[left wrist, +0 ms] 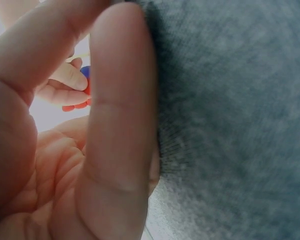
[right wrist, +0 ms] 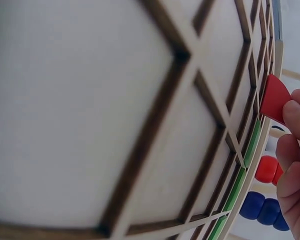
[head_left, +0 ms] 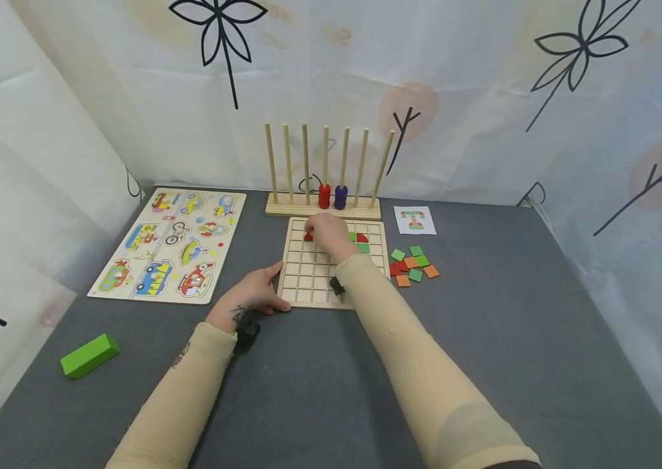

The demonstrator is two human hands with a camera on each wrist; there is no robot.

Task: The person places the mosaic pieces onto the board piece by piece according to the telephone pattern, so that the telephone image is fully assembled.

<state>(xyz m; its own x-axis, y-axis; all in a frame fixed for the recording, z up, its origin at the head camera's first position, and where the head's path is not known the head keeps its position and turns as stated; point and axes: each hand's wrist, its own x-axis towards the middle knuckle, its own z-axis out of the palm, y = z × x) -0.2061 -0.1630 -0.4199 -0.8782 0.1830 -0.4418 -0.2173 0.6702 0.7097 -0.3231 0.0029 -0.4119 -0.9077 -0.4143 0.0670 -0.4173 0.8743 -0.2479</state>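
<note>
A wooden grid board (head_left: 306, 281) lies flat before me. Over its far rows, my right hand (head_left: 328, 233) pinches a red tile with one curved side (right wrist: 275, 100) between thumb and finger, tilted at a cell near the board's far edge. Green tiles (right wrist: 253, 142) sit in cells beside it. Another red tile (head_left: 361, 238) and a green tile (head_left: 363, 248) show to the right of that hand. My left hand (head_left: 255, 290) touches the board's near left corner, its fingers extended along the left and near edges.
Behind the board stands a wooden peg rack (head_left: 284, 207) with red beads (head_left: 324, 197) and blue beads (head_left: 340, 197). To the right are a pattern card (head_left: 403, 228) and loose tiles (head_left: 416, 276). A picture puzzle board (head_left: 158, 260) and green block (head_left: 89, 356) lie left.
</note>
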